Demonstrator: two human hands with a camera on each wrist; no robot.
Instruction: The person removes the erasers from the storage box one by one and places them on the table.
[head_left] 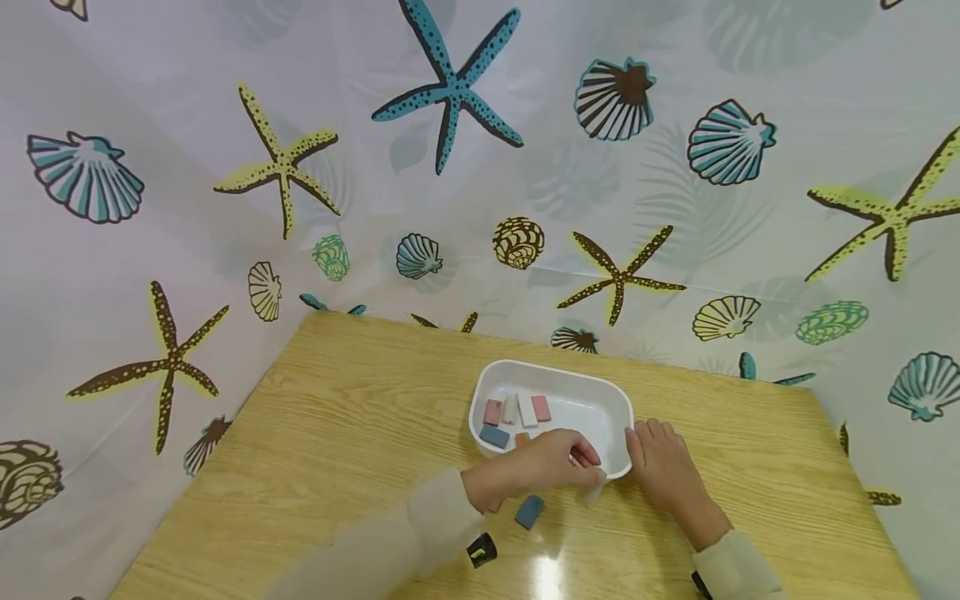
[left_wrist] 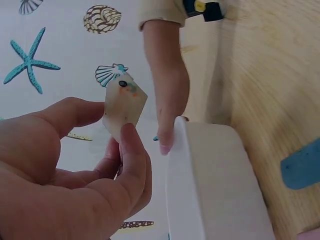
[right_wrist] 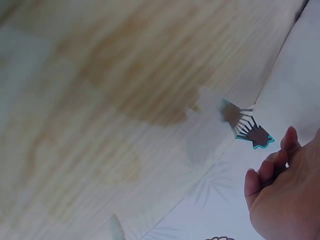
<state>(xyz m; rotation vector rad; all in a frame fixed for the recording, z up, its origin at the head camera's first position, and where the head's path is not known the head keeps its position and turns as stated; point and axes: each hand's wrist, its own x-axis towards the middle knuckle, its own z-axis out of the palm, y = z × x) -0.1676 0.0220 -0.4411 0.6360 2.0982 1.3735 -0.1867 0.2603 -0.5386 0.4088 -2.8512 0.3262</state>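
A whitish, smudged, angular eraser-like block [left_wrist: 125, 102] sits pinched in our left hand [head_left: 551, 461], just off the glossy white tub [head_left: 588, 417] at five o'clock; we judge the step to be carrying it, the next move needing a steady pinch clear of the rim. Our right hand [head_left: 663, 467], fingers relaxed, touches the rim at four. Inside, smooth oblong blocks [head_left: 494, 436] cluster toward nine; on the wood-grained table [head_left: 360, 392], we see a blue block [head_left: 529, 512] at six.

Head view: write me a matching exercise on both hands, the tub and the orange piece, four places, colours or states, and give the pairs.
1. Left hand
2. Right hand
3. Tub
4. Orange piece

A. Thumb at the tub's right-hand end
B. Inside the tub
C. Pinching a whitish piece
D. White, oblong

Pairs: 1-C, 2-A, 3-D, 4-B
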